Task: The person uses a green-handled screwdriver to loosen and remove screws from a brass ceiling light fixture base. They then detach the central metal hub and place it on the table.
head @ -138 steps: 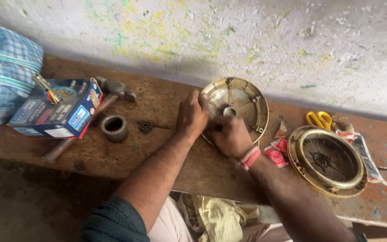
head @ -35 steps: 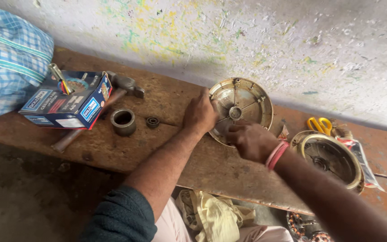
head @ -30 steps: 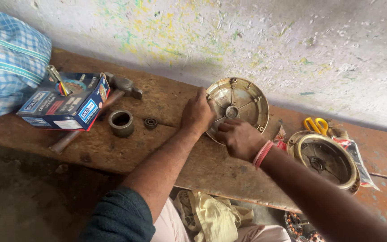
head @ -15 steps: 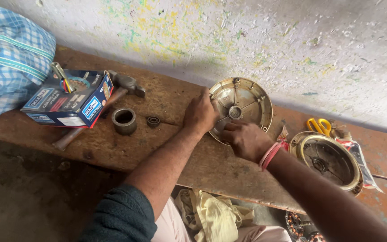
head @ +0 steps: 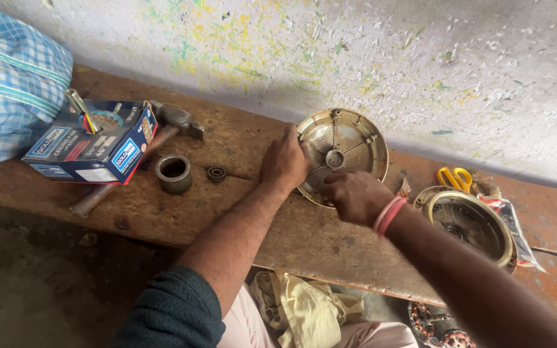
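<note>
The round, brass-coloured metal cover (head: pixel 343 154) lies hollow side up on the wooden desk (head: pixel 278 225), close to the wall, so that its inner ribs and central hub are open to the hands. The left hand (head: pixel 285 161) sits on the cover's left rim with fingers curled over the edge; this grip clamps the rim and appears to steady the part against turning. The right hand (head: pixel 352 193), with a pink band at the wrist, rests at the near rim with fingers bent toward the hub; whether this grip pinches anything small cannot be told, as the fingertips are hidden under the hand. A second round housing (head: pixel 472 222) with a gold rim lies just to the right, well within reach, with yellow-handled scissors (head: pixel 454 177) behind it near the wall. To the left, apart from the cover, stand a short metal ring (head: pixel 173 173) and a small bearing (head: pixel 216 173), side by side. Further left lies a hammer (head: pixel 162 132), its handle running under a blue cardboard box (head: pixel 91 145) that holds a tool upright. A blue checked bag (head: pixel 8 84) occupies the far left end.
</note>
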